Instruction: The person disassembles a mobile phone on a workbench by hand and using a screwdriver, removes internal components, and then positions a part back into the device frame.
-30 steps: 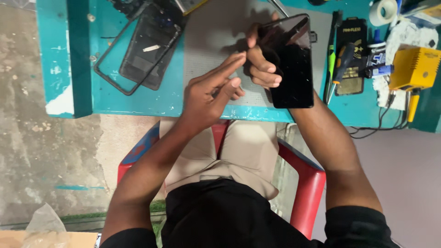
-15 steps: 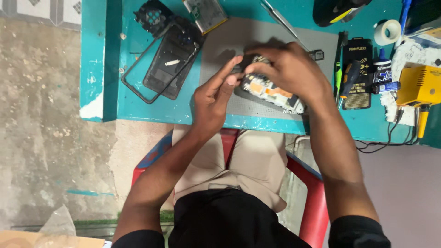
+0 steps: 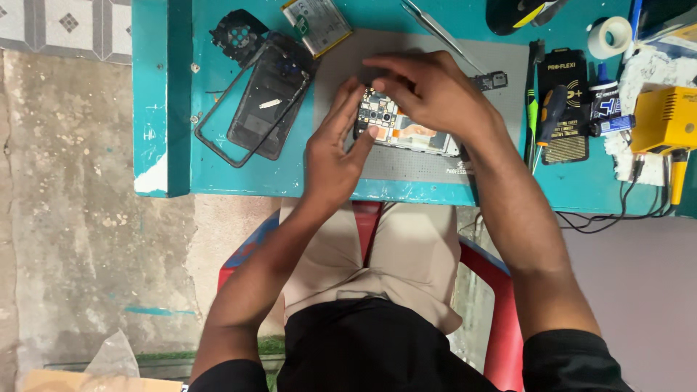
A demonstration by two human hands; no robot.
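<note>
Opened smartphone (image 3: 406, 131), its back removed and its circuit board and camera modules bare, lies face down on a grey work mat (image 3: 421, 167) on a teal bench (image 3: 239, 181), gripped at both ends by a person seated on a red plastic chair (image 3: 501, 305). The left hand (image 3: 334, 156) rests at the phone's near left corner, fingers stretched out flat along its edge and the thumb pressed on the frame. The right hand (image 3: 435, 91) arches over the phone's upper half, fingers curled down onto it and hiding most of the board from view; whether they pinch a part cannot be told.

Just left of the mat lie a dark back cover (image 3: 272, 98) and a thin black frame (image 3: 218, 134), partly overlapping, with a black plastic shield piece (image 3: 238, 33) above them. A flat silver battery (image 3: 316, 22) sits at the mat's top left corner, and metal tweezers (image 3: 435, 25) lie slanted across the mat's upper edge. A small dark board piece (image 3: 494, 80) rests just beyond the right wrist. To the right are a screwdriver with a green tip (image 3: 541, 120), a black packet (image 3: 568, 101), a roll of white tape (image 3: 610, 36) and a yellow tool (image 3: 664, 120) with black cables (image 3: 617, 214) trailing off the bench edge.
</note>
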